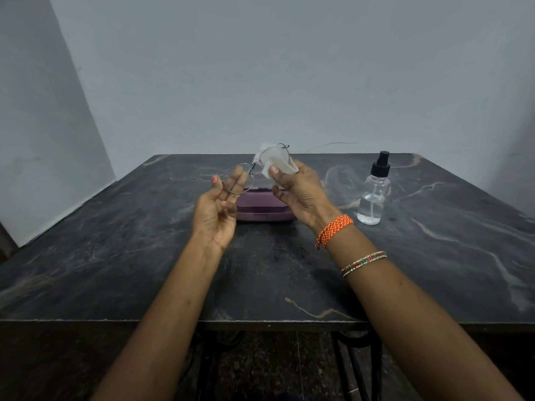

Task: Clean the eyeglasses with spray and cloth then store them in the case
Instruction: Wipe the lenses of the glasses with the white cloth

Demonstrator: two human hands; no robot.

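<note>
Thin metal-framed eyeglasses (pixel 258 162) are held up above the table between both hands. My left hand (pixel 220 206) holds the left lens rim with its fingers, palm turned up. My right hand (pixel 298 191) pinches a white cloth (pixel 276 162) around the right lens, thumb in front. Behind and below the hands lies a purple glasses case (pixel 262 208), open, partly hidden by them. A clear spray bottle (pixel 373 192) with a black nozzle stands upright to the right of my right hand, apart from it.
The dark marble table (pixel 144 256) reaches to a grey wall at the back. Its front edge runs across the lower frame, with metal legs under it. A white panel (pixel 43 140) leans at the left. Bangles sit on my right wrist.
</note>
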